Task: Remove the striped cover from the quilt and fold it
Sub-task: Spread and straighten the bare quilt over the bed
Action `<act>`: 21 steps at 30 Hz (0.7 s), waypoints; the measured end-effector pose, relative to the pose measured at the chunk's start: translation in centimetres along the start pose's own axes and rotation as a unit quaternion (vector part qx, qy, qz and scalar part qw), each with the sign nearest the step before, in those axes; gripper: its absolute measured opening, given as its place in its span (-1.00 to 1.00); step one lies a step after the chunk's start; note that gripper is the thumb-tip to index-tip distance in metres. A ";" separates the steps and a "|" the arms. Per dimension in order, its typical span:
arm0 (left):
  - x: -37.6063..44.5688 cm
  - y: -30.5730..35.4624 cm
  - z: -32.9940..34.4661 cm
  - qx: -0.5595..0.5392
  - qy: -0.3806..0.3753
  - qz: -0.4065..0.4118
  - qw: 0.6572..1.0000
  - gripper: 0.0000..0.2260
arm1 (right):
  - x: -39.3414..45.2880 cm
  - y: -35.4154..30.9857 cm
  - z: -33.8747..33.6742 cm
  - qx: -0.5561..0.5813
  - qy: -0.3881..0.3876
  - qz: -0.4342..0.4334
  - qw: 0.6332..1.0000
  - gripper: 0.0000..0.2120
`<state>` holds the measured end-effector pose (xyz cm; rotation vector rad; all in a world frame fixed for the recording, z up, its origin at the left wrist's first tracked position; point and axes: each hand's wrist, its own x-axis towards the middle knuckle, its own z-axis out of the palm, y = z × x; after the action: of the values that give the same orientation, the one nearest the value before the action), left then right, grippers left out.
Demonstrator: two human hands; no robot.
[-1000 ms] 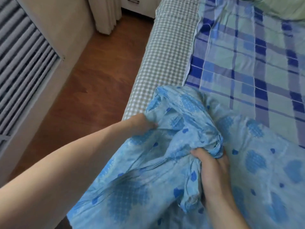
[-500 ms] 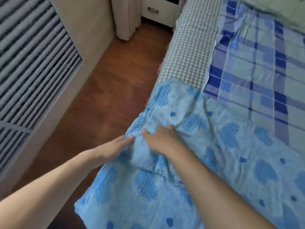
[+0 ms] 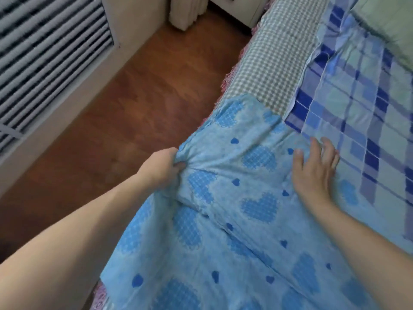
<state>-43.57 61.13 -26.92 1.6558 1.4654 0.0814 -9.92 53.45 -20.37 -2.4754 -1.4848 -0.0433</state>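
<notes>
A light blue cloth with darker blue hearts (image 3: 245, 198) lies spread over the near part of the bed and hangs off its left edge. My left hand (image 3: 163, 168) grips a bunched fold at the cloth's left edge. My right hand (image 3: 315, 173) lies flat on the cloth with fingers spread, close to where it meets the blue and green striped plaid cover (image 3: 357, 92). That plaid cover is spread over the far right of the bed.
A green and white checked sheet (image 3: 274, 54) covers the bed's left side. A green pillow (image 3: 388, 21) sits at the top right. Brown wooden floor (image 3: 138, 104) runs left of the bed, bounded by a slatted wall panel (image 3: 44, 54), a curtain (image 3: 187, 10) and a white drawer unit.
My right hand moved from the cloth's left edge to the right and now lies flat. My left hand went from touching the edge to gripping a fold. The view shifted.
</notes>
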 end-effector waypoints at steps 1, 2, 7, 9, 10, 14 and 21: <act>0.4 -0.5 -0.1 -0.104 -0.044 -0.026 0.993 -0.85 | -2.4 0.5 -0.7 0.021 0.012 -0.075 0.997 -0.55; 0.4 -0.6 -0.1 -0.211 -0.097 -0.058 0.971 -0.85 | -5.1 1.0 -1.1 0.044 0.015 -0.137 0.989 -0.57; -0.8 -1.0 -1.2 -0.323 -0.241 -0.178 0.898 -0.52 | -16.3 2.9 1.8 -0.050 -0.195 -0.242 0.949 -0.43; -1.1 -0.4 -2.1 -0.315 -0.261 -0.191 0.892 -0.52 | -17.0 2.6 3.5 -0.106 -0.264 -0.210 0.935 -0.39; -1.5 0.3 -2.5 -0.314 -0.265 -0.197 0.890 -0.55 | -16.7 2.4 3.9 -0.110 -0.281 -0.191 0.934 -0.38; -4.7 4.9 -3.8 -0.289 -0.258 -0.211 0.898 -0.58 | -15.7 3.0 3.4 -0.047 -0.327 -0.166 0.929 -0.36; -13.0 18.7 -1.9 -0.226 -0.352 -0.104 0.902 -0.72 | -15.3 5.9 -7.1 0.364 -0.254 0.137 0.886 -0.74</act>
<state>-34.27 53.37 -7.55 0.9826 0.9517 -0.2569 -11.35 35.98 -17.04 -2.0780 -0.9918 1.0794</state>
